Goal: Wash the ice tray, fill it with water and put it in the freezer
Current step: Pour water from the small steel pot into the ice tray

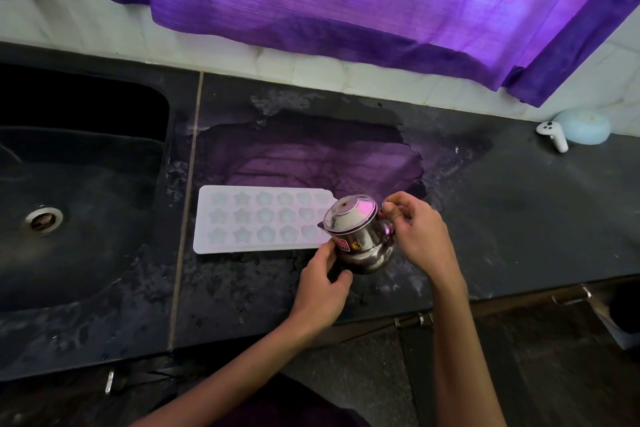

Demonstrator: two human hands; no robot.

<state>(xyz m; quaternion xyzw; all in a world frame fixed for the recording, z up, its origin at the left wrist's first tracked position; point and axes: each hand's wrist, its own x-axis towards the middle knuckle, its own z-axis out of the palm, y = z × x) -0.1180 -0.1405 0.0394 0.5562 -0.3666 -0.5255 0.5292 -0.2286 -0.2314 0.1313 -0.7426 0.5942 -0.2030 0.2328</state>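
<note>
white ice tray (258, 220): flat on dark wet surface (485, 218), long axis left-right, right end hidden behind steel pot (360, 236). left hand (323, 288) curled round pot base; right hand (419, 232) pinching its handle. sink (79, 204) left; white controller (552, 135), pale blue bowl (585, 128) far right.

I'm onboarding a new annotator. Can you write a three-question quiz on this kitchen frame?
1. True or false: the ice tray lies in the sink.
2. Which hand grips the steel jug at its handle side? A) left hand B) right hand
3. Fill in: the jug is at the tray's ____ end.

Key: 1. False, it lies on the countertop beside the sink. 2. B. 3. right.
</note>
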